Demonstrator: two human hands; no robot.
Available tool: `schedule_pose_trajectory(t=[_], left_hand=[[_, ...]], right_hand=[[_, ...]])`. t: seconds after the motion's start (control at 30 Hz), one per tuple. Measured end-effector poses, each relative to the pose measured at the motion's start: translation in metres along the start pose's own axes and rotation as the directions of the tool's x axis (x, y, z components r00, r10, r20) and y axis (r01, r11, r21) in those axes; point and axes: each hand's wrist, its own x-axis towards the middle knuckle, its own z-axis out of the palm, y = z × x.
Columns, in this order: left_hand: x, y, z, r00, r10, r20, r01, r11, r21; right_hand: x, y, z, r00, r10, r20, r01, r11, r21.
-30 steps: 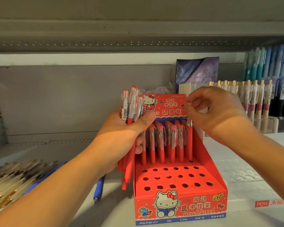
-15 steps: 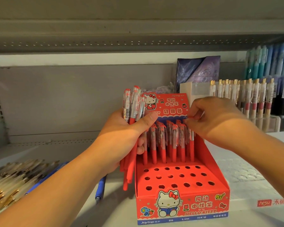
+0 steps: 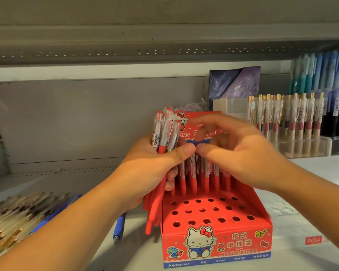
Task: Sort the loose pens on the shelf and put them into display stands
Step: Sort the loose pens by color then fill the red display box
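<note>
Several red pens (image 3: 165, 133) sit gripped in the left hand (image 3: 151, 173), just left of the red stand (image 3: 215, 241) on the shelf (image 3: 311, 182). Right hand (image 3: 241, 153) hovers blurred over the stand's back row, its grip unclear.

Left grip (image 3: 151, 173) has the pen bundle (image 3: 164, 132): red bodies, clear tops w/ red caps, white barcode stickers. Below right grip (image 3: 243, 159), the display stand (image 3: 215, 245): red, white cartoon cat w/ red bow, yellow lettering, blue strip at bottom w/ white print; deck dotted w/ dark round holes. The stand pens (image 3: 192, 180) under right grip: red lower, clear upper. Blue pens (image 3: 119, 225) below left grip; gold-and-clear pens (image 3: 8, 222) far left of it. Right of right grip: clear pens (image 3: 292, 114) w/ gold clips, red bands. Packet (image 3: 235, 81) above right grip: navy/purple. Shelf (image 3: 311, 192) pale grey.
</note>
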Motion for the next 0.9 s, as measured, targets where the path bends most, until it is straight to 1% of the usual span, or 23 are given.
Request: schedule_pose_trajectory(t=[0.03,0.07,0.1,0.2,0.37,0.47,0.53,0.6,0.63,0.7,0.73,0.77,0.8,0.9], left_hand=[[0.000,0.000,0.000,1.000,0.000,0.014,0.000,1.000,0.000],[0.000,0.000,0.000,1.000,0.000,0.022,0.001,1.000,-0.002],[0.000,0.000,0.000,1.000,-0.005,0.025,0.005,1.000,-0.007],[0.000,0.001,0.000,0.998,-0.029,0.050,0.028,1.000,0.005],[-0.003,0.002,0.003,0.992,-0.054,0.116,0.045,0.996,0.081],[-0.005,0.002,0.004,0.988,-0.067,0.136,0.056,0.995,0.083],[-0.004,0.001,0.004,0.992,-0.072,0.103,0.065,0.995,0.071],[-0.002,0.003,0.003,0.996,-0.085,0.030,0.084,0.996,0.033],[0.000,0.003,0.001,0.996,-0.087,-0.013,0.087,0.996,0.030],[0.003,0.004,-0.002,0.992,-0.072,-0.104,0.081,0.993,0.085],[0.004,0.004,-0.002,0.988,-0.054,-0.142,0.068,0.993,0.099],[0.005,0.003,-0.003,0.984,-0.035,-0.175,0.051,0.995,0.087],[0.006,0.003,-0.003,0.979,-0.019,-0.201,0.031,0.998,0.055],[0.008,0.003,-0.003,0.964,0.011,-0.264,-0.013,1.000,-0.009]], right_hand=[[-0.003,0.000,0.004,0.998,-0.025,0.057,0.021,0.998,0.063],[-0.004,0.001,0.008,0.995,-0.044,0.089,0.036,0.995,0.091],[-0.004,0.002,0.010,0.995,-0.052,0.091,0.043,0.994,0.104],[-0.003,0.006,0.014,1.000,-0.019,0.019,0.015,0.984,0.180],[-0.002,0.004,0.017,1.000,0.014,-0.024,-0.009,0.975,0.223],[-0.001,0.002,0.016,0.995,0.060,-0.075,-0.034,0.951,0.307],[0.000,0.002,0.014,0.995,0.073,-0.066,-0.045,0.933,0.357],[0.002,0.004,0.014,0.995,0.076,-0.057,-0.044,0.901,0.432],[0.003,0.006,0.014,0.996,0.076,-0.055,-0.039,0.869,0.493],[0.005,0.006,0.013,0.994,0.088,-0.058,-0.033,0.784,0.620],[0.006,0.006,0.013,0.993,0.100,-0.069,-0.030,0.754,0.656],[0.006,0.005,0.012,0.990,0.112,-0.087,-0.027,0.750,0.661],[0.006,0.004,0.011,0.986,0.124,-0.110,-0.025,0.768,0.640],[0.006,0.005,0.011,0.973,0.141,-0.184,-0.027,0.857,0.515]])
